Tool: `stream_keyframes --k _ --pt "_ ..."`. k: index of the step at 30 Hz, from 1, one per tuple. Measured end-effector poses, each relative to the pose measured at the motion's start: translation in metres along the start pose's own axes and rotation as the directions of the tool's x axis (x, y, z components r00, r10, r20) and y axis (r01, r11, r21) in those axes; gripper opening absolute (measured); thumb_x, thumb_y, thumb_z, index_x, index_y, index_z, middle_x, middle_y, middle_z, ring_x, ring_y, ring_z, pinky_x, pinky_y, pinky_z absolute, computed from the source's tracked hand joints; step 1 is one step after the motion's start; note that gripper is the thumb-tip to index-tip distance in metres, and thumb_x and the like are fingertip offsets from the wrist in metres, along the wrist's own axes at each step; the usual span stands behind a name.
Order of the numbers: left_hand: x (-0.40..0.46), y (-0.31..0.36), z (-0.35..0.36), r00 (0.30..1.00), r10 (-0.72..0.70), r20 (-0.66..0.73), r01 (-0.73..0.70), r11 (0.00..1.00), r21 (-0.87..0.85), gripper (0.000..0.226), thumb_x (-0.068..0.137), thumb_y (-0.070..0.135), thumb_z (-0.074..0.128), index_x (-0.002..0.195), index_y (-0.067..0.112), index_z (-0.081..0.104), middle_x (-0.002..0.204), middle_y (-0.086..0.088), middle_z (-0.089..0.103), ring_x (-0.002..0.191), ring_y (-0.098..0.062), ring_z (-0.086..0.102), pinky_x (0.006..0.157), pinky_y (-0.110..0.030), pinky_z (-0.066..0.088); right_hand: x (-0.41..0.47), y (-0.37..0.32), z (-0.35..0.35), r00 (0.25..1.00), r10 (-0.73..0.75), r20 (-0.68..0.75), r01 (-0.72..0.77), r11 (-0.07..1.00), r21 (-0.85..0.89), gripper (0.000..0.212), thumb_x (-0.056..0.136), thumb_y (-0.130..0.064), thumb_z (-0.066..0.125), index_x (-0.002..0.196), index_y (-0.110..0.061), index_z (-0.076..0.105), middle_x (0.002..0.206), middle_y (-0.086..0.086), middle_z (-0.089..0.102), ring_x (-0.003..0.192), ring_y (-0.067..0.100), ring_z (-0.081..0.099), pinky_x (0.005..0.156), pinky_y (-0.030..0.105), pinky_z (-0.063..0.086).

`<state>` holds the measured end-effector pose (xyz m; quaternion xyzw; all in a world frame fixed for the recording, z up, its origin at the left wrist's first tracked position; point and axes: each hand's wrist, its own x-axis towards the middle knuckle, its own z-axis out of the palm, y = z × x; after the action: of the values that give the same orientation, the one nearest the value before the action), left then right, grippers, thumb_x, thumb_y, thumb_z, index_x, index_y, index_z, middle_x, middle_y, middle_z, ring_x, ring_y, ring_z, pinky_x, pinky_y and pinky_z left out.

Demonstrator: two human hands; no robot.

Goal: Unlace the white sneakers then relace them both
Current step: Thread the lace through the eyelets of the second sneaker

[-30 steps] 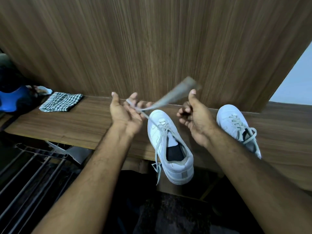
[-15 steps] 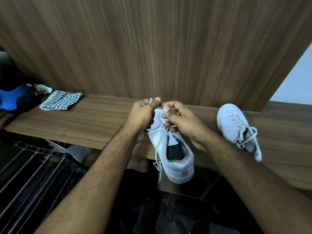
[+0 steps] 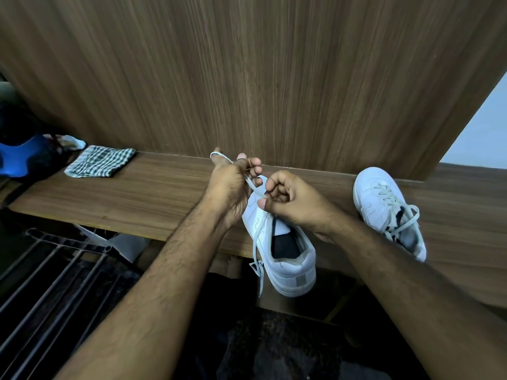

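Observation:
A white sneaker (image 3: 285, 259) lies on the wooden shelf (image 3: 153, 198) in front of me, heel toward me and hanging over the shelf's front edge. Its grey-white lace (image 3: 253, 185) runs up from the toe end. My left hand (image 3: 233, 187) holds the lace, a loop of it showing above the thumb. My right hand (image 3: 290, 198) is curled over the sneaker's front and pinches the same lace close by. Another end of lace (image 3: 259, 267) dangles down the sneaker's left side. The second white sneaker (image 3: 384, 207) lies laced to the right.
A folded checked cloth (image 3: 101, 161) lies on the shelf at the left, beside a blue and black object (image 3: 19, 157). A wood-grain panel (image 3: 247, 78) rises right behind the shelf. A metal rack (image 3: 49, 275) sits below left.
A second ago both hands were apart and raised with the lace pulled out between them. They have come together low over the sneaker's toe, now gripping the lace close to the eyelets.

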<state>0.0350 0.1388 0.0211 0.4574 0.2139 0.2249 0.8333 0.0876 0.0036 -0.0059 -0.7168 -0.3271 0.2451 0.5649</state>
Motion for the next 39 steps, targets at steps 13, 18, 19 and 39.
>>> stream_keyframes --k 13,18,19,39 --pt "-0.009 0.009 -0.015 0.977 -0.142 0.159 0.009 0.772 0.636 0.023 0.099 0.042 0.062 0.103 0.020 0.067 0.081 -0.009 0.070 0.039 -0.006 0.030 0.040 -0.015 0.020 0.004 0.004 -0.022 0.976 -0.059 -0.211 0.027 0.988 -0.151 0.006 0.089 -0.019 0.077 0.086 -0.015 0.074 0.074 0.004 0.073 0.062 0.005 0.059 0.065 0.025 0.051" --pt "-0.019 0.007 -0.010 0.930 -0.265 0.254 0.017 0.723 0.691 0.030 0.090 0.036 0.074 0.078 0.009 0.073 0.045 0.003 0.047 0.034 -0.005 0.032 0.038 -0.014 0.022 0.007 0.009 -0.025 0.952 -0.044 -0.304 -0.035 0.968 -0.250 0.014 0.085 -0.029 0.080 0.081 -0.017 0.074 0.060 -0.009 0.065 0.055 0.001 0.053 0.058 0.026 0.047" --pt "-0.018 0.009 -0.011 0.933 -0.260 0.251 0.015 0.721 0.693 0.030 0.089 0.034 0.076 0.066 0.015 0.072 0.043 0.006 0.045 0.035 -0.005 0.032 0.038 -0.014 0.023 0.008 0.010 -0.027 0.947 -0.036 -0.319 -0.052 0.963 -0.263 0.020 0.083 -0.035 0.082 0.079 -0.018 0.074 0.054 -0.012 0.060 0.051 0.000 0.049 0.054 0.023 0.043" --pt "-0.006 0.001 -0.021 0.966 -0.148 0.212 -0.111 0.504 0.857 0.013 0.095 0.012 0.071 0.088 0.003 0.077 0.052 0.013 0.065 0.039 0.006 0.048 0.044 -0.009 0.036 -0.005 0.008 -0.036 0.987 0.146 0.066 -0.096 0.869 -0.485 0.037 0.083 -0.049 0.077 0.110 -0.025 0.068 0.094 -0.004 0.071 0.083 0.011 0.066 0.086 0.041 0.056"
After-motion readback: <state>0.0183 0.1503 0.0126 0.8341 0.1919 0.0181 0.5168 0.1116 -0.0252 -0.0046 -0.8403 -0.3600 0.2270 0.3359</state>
